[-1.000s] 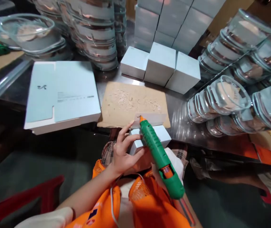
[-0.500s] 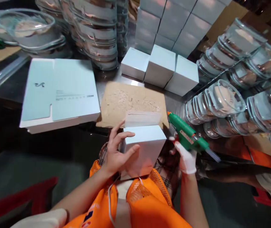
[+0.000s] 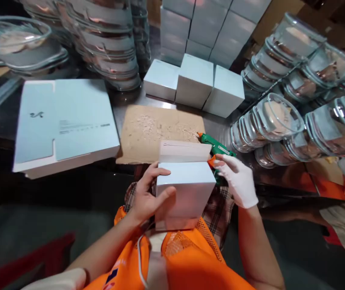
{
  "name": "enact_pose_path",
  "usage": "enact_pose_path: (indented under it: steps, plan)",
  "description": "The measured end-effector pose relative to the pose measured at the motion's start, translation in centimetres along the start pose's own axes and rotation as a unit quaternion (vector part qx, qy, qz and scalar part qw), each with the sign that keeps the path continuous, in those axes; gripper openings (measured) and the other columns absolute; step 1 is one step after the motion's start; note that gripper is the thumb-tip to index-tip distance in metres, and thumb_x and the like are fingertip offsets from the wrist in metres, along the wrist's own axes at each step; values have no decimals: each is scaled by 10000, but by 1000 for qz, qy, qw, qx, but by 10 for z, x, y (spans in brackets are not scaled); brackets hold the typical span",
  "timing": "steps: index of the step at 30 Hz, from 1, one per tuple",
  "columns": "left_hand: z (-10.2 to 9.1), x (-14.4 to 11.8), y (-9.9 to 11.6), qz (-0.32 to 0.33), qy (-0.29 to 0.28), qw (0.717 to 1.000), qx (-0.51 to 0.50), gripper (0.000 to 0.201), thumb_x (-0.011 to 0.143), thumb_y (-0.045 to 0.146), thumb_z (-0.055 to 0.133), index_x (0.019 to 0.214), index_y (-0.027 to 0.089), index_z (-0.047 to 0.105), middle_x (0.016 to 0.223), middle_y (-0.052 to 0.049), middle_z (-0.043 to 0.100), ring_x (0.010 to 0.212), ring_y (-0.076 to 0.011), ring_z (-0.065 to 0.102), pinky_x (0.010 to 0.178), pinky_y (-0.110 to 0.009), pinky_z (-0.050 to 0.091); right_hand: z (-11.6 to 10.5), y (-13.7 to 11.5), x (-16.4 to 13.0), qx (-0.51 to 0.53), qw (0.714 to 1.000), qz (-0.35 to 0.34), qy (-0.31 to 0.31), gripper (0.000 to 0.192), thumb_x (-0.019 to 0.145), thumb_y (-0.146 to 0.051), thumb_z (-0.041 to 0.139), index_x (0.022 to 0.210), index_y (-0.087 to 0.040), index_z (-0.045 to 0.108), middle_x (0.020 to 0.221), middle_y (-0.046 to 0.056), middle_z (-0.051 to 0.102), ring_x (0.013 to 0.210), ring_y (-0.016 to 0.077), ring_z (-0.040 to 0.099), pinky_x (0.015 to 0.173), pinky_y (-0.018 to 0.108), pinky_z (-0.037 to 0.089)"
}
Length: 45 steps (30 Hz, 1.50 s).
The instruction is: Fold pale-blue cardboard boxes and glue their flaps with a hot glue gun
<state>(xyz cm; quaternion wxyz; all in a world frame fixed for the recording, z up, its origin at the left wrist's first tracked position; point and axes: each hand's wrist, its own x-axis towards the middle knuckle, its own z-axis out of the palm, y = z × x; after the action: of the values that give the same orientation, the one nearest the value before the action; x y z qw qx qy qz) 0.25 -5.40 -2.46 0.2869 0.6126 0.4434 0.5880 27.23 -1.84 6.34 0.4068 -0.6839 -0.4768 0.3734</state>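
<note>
An orange vest [image 3: 202,262] is covering the person's torso. Just beyond it, 1 white box [image 3: 187,191] is standing over the plaid-clad lap, before the near edge of the table [image 3: 221,127]. The bare left hand [image 3: 150,197] is grasping this box at its left side, the thumb pressing on the near face and the fingers curving around the upper left corner. The box is thus lying to the right of that grip, between the 2 hands. A narrow flap [image 3: 184,152] is extending from its far edge over the cardboard, with 1 thin line running along it.

The right hand [image 3: 239,181], in a white glove, is hovering just right of the box, its fingertips at the orange trigger of a green glue gun [image 3: 213,141]; whether they are gripping it, one cannot tell. The gun's orange tip is pointing toward the cardboard's right edge.

The stained cardboard [image 3: 142,137] is lying along the table's near edge. To its left, 1 large flat box [image 3: 66,121] is overhanging that edge. Beyond the cardboard, 3 small boxes [image 3: 195,80] are standing in a row. Glass containers [image 3: 269,121] are filling the table's right side.
</note>
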Motion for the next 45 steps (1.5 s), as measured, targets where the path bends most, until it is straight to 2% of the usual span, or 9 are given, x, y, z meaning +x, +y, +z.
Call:
enact_pose_path:
  steps: [3, 7, 11, 14, 16, 20, 37, 41, 45]
  plan:
    - [2, -2, 2, 19, -17, 999, -27, 357, 911, 531, 826, 1103, 244, 737, 1233, -85, 758, 1296, -272, 695, 1050, -357, 569, 24, -12, -6, 118, 980, 34, -156, 493, 676, -527, 921, 1023, -187, 842, 1011, 62, 840, 937, 259, 774, 855, 375, 627]
    - [11, -5, 2, -34, 28, 991, -124, 479, 868, 538, 870, 1192, 259, 653, 1334, -118, 723, 1266, -275, 718, 981, -356, 607, 31, -3, 0, 153, 974, 41, -164, 546, 654, -561, 962, 1031, -186, 838, 999, 59, 837, 921, 266, 770, 859, 401, 635]
    - [18, 4, -1, -37, 41, 960, -275, 711, 888, 449, 879, 1440, 426, 431, 1316, -58, 721, 1131, -225, 760, 897, -356, 629, 12, 12, 2, 100, 955, -143, -241, 764, 771, -906, 710, 1095, -227, 841, 1224, 111, 802, 1148, 323, 748, 1026, 477, 603]
    - [12, 12, -4, 10, 10, 970, -242, 546, 927, 456, 836, 1384, 390, 543, 1210, -41, 731, 1111, -227, 742, 939, -378, 603, 4, 15, -1, 61, 905, -295, -301, 819, 770, -928, 676, 1251, -276, 792, 1457, 142, 705, 1341, 353, 677, 1140, 524, 540]
    - [3, 15, -4, 41, -8, 985, -170, 311, 954, 500, 792, 1170, 300, 693, 1185, -66, 731, 1140, -244, 717, 997, -406, 573, 7, 14, -5, 25, 887, -363, -283, 652, 888, -730, 756, 1384, -308, 718, 1485, 141, 688, 1358, 320, 675, 1137, 500, 550]
    - [-10, 17, 0, 63, -20, 991, -117, 263, 991, 503, 737, 1012, 242, 752, 1170, -100, 738, 1117, -255, 717, 985, -416, 573, 18, 11, -13, -27, 845, -472, -250, 395, 1073, -428, 618, 1451, -329, 675, 1482, 127, 687, 1332, 265, 695, 1108, 449, 588]
    - [-1, 18, 0, -56, 18, 975, -216, 375, 863, 572, 859, 842, 223, 724, 1002, -78, 789, 971, -232, 746, 867, -356, 570, 35, 10, -24, -81, 811, -562, -138, 367, 1084, -380, 560, 1414, -305, 701, 1361, 128, 690, 1175, 262, 754, 926, 408, 673]
    - [-6, 19, 1, -64, 13, 981, -184, 453, 847, 633, 842, 780, 212, 688, 949, -75, 780, 926, -240, 740, 843, -376, 570, 33, 11, -19, -76, 821, -542, -161, 406, 1071, -406, 610, 1469, -351, 662, 1512, 108, 600, 1306, 266, 691, 1064, 416, 618]
    - [-41, 35, 1, -53, 141, 981, -120, 476, 906, 729, 724, 863, 262, 648, 964, -7, 753, 965, -232, 711, 862, -401, 561, 9, 20, -32, -67, 907, -411, -58, 843, 881, -845, 645, 1534, -315, 599, 1628, 151, 483, 1383, 361, 618, 1131, 529, 565]
